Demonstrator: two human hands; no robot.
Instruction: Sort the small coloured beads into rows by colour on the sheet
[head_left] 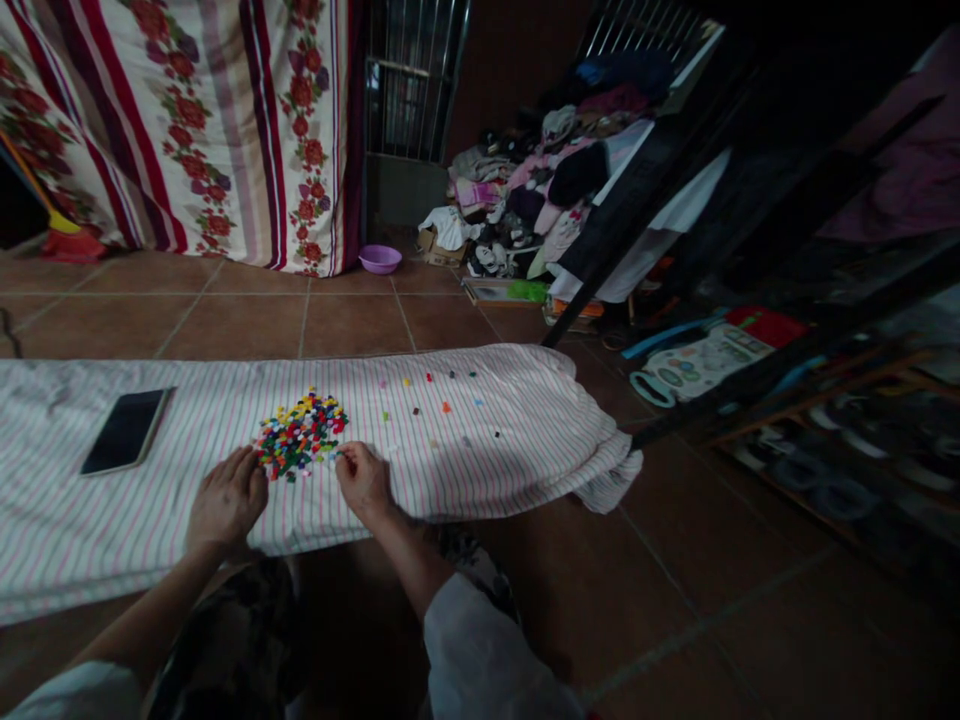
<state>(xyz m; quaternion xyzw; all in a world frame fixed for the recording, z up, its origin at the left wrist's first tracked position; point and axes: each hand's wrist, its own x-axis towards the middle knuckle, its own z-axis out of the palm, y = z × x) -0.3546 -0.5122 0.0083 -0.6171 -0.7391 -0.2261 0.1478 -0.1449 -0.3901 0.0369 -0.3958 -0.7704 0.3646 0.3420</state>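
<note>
Had a loose pile of tiny multicoloured plastic-looking pieces [300, 432] on a white striped cloth [435, 485], probably for easy reach. Rested the left hand [227, 497] beside it, fingers extended; pinched the right hand [364, 482] at its edge, perhaps on a piece, could not tell. Had single coloured pieces [446, 407] spaced rightward, apparently for distinctness. Faced brown floor tiles [352, 322], cream rose-patterned curtain [240, 130].

"Where did we look from?"
"From our head, down and forward over our left hand [229, 498] and right hand [365, 482], near."
"How far?"
"We saw past the striped cloth [217, 390] to the far curtain [247, 130]."
</note>
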